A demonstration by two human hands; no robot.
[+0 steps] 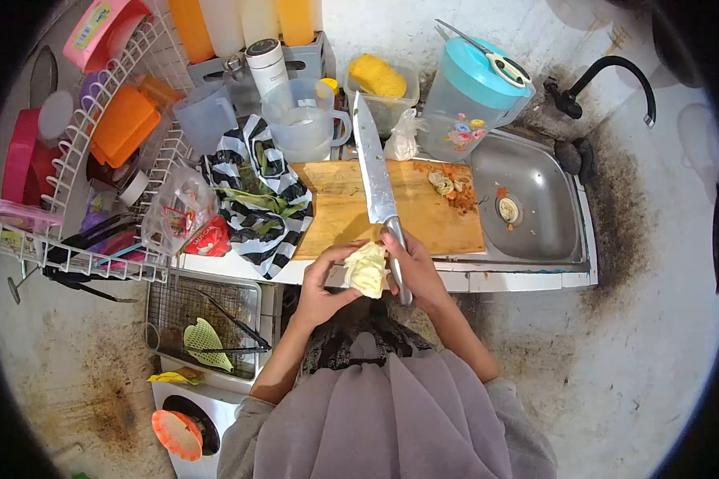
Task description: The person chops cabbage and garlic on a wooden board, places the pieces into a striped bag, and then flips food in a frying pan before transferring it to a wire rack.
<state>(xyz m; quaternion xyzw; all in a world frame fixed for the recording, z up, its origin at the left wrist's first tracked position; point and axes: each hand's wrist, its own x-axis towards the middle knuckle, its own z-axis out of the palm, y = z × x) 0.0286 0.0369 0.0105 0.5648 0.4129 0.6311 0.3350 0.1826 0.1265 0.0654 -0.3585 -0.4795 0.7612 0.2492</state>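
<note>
The left grip (327,279) is closed around a pale, layered piece of cabbage (367,270), held up at the near edge of the cutting board (335,199). The right grip (414,263) is closed on the handle of a large knife (373,168), its blade pointing away from the body over the board. The right fingers lie close beside the cabbage; contact cannot be confirmed. Principal hazard: both grips work close together, so a slip on smooth or wet leaves could bring the knife against the left fingers. Loose leaves could also drop off the front of the tabletop (503,281), the piece being held so near that edge. Scraps (462,195) on the board's right end could mix with cut cabbage or spill into the adjoining sink (543,231) if pushed. To the left, a striped plastic bag (276,247) lies against the board and could snag a wide stroke. Behind, scissors (507,69) rest unsecured on a lidded pitcher (447,120); a knock could dislodge them.
</note>
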